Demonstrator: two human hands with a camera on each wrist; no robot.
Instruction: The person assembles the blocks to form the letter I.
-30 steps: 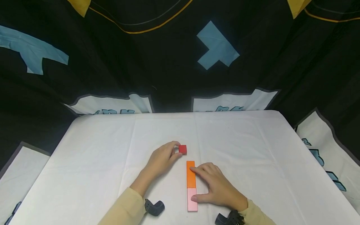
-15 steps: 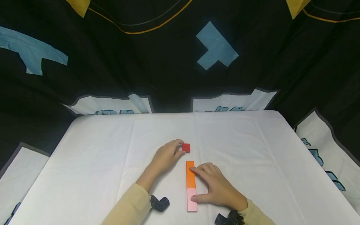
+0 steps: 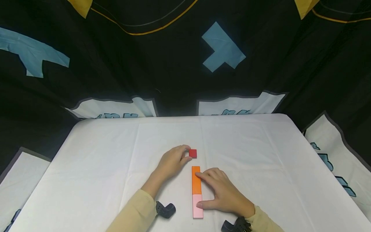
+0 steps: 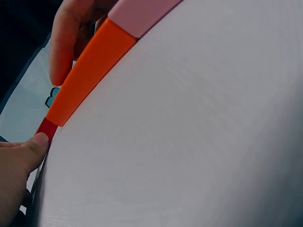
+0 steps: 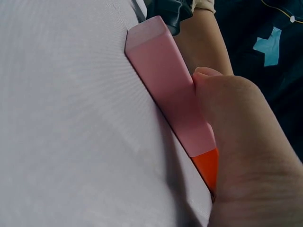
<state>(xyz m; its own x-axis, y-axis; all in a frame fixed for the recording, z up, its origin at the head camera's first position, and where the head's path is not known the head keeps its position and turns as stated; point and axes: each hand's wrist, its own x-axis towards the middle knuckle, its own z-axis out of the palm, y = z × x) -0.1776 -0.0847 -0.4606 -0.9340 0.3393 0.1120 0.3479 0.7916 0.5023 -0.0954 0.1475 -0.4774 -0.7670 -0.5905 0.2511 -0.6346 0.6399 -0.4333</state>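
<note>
My left hand (image 3: 173,161) pinches a small red block (image 3: 192,153) between thumb and fingertips, the thumb on its near side. Just nearer to me, in line with it, lies an orange block (image 3: 196,183); a narrow strip of white shows between the two in the head view. End to end with the orange one is a pink block (image 3: 198,212), flat on the white cloth. My right hand (image 3: 221,195) lies along their right side, the thumb touching the pink block (image 5: 163,90) and the index fingertip on the orange block (image 4: 92,71). Its other fingers are partly hidden.
The white-covered table (image 3: 95,167) spreads out around the blocks. Behind its far edge hangs a black cloth (image 3: 174,74) with blue and yellow patches. Dark wrist mounts (image 3: 166,210) sit at both cuffs.
My left hand has carried the red block a short way right, lining it up with the orange and pink blocks. The right hand and those two blocks have stayed in place.
</note>
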